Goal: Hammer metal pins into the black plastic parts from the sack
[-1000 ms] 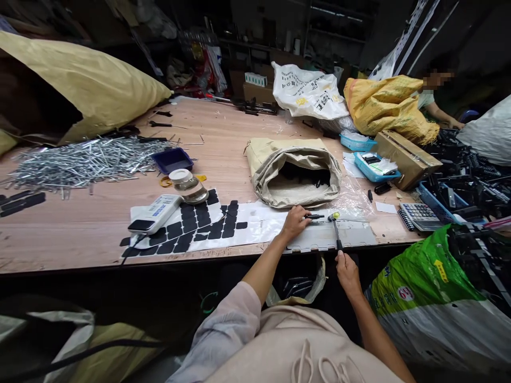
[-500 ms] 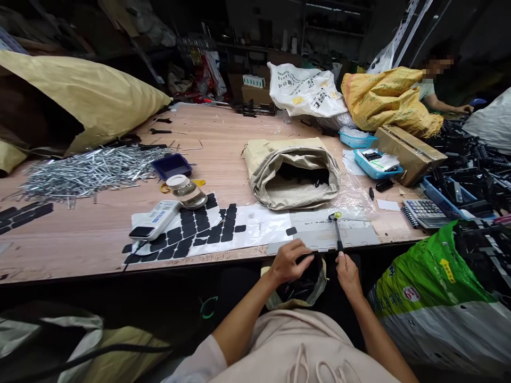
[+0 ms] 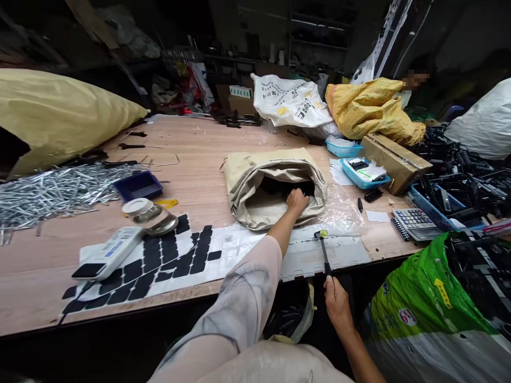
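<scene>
My left hand (image 3: 298,201) reaches into the mouth of a rolled-down beige sack (image 3: 275,159) on the table. Its fingers are curled together; what they hold, if anything, is hidden. My right hand (image 3: 337,300) grips the black handle of a small hammer (image 3: 325,258) at the table's front edge. The yellow-tipped hammer head rests over a grey sheet (image 3: 343,252). Below the edge, between my arms, an open bag (image 3: 305,319) contains dark parts. The inside of the beige sack is mostly in shadow.
Black pads (image 3: 151,255) lie on white sheets at the left, with a white-lidded jar (image 3: 149,215), a blue tray (image 3: 138,186) and metal rods (image 3: 59,186). At right are a calculator (image 3: 415,221), blue baskets (image 3: 365,175) and a green sack (image 3: 415,287). A person sits beyond.
My left hand has moved from above the lower bag forward into the beige sack. My right hand still holds the hammer near the table edge. The view has shifted right.
</scene>
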Tool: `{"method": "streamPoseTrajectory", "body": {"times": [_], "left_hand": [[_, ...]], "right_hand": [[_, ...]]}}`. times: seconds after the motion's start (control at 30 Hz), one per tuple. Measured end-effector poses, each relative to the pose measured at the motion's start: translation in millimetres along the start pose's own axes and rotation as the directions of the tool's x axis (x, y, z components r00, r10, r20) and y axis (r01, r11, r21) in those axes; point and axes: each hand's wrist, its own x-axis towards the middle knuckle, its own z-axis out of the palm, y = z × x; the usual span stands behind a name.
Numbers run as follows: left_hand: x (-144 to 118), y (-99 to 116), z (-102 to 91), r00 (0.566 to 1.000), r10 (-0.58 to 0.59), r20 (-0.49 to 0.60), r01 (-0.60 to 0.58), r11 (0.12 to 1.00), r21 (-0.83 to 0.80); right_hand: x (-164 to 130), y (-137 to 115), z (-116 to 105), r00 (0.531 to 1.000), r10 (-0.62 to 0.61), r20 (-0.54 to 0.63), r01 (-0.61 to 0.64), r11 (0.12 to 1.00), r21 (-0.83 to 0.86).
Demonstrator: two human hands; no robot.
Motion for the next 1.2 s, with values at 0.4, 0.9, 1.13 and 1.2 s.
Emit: {"method": "streamPoseTrajectory", "body": {"times": [0.4,0.9,1.13,1.2], "left_hand": [[-61.5,-50.5,-29.2,0.903,0.292,-0.315,-0.387,0.870,-0.304],[-134.0,-122.9,-15.2,0.930,0.367,0.013,-0.358,0.915,-0.186],[-138.3,-121.7,-18.0,0.932,0.363,0.024,-0.351,0.915,-0.198],[-137.9,-121.6,-17.6,0.933,0.359,0.026,-0.347,0.916,-0.199]], "right_hand": [[0.4,-1.7,-3.0,1.000,0.017,0.014,-0.017,1.000,-0.021],[-3.9,-19.7,-14.8,1.000,0.026,0.015,-0.024,0.996,-0.085],[-3.0,-42.5,-6.6,0.997,-0.037,0.069,0.048,0.987,-0.154],[-1.0,-43.6,-2.5,0.996,-0.050,0.067,0.061,0.984,-0.166]]}}
